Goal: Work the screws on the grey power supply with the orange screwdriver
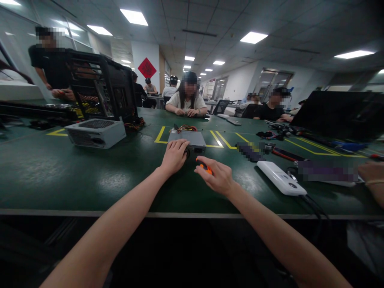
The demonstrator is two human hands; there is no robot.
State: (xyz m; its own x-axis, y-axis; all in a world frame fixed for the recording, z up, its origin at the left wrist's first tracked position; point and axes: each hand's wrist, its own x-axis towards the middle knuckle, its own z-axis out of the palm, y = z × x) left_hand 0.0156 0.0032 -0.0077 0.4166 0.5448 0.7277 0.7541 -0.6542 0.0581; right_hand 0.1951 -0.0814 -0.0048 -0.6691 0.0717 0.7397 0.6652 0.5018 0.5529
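Observation:
A flat grey power supply unit (192, 138) with bundled coloured wires (186, 128) at its far side lies on the green table. My left hand (174, 157) is over its near left corner, fingers closed along the edge and fingertips on the top. Something dark and rounded shows beside those fingers, too small to name. Just right of it, my right hand (217, 175) is closed round an orange and black handled tool (205, 166), held above the table and apart from the unit. The tool's tip cannot be made out.
An open black computer case (105, 86) stands at the left behind a larger grey power supply (96, 134). To the right lie a white device with a cable (281, 178), loose parts and a dark monitor (342, 114). A co-worker (186, 100) sits opposite; another person's hand (372, 176) is at far right.

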